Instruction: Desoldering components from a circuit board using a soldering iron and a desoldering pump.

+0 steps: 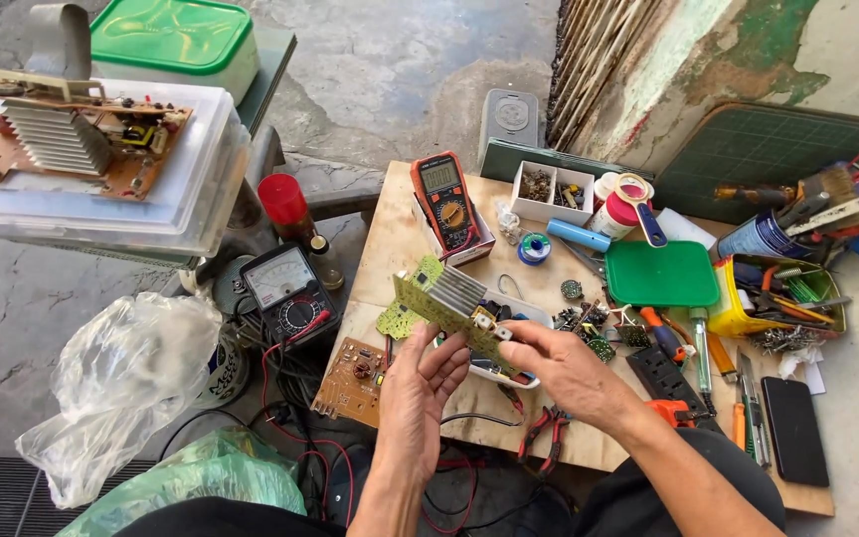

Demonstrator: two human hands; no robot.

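Bright, even daylight fills the scene, with soft, short shadows beneath the clutter on the wooden board (pixel 400 234). Left of the board, a clear plastic bag (pixel 121 383) and the lid of a translucent box (pixel 101 189) show pale glare. Focus is sharp around the board; lines bend slightly toward the frame's edges.

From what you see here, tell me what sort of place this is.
Likely an outdoor electronics repair spot: both hands hold a circuit board, with a digital multimeter and pliers on a low wooden table.
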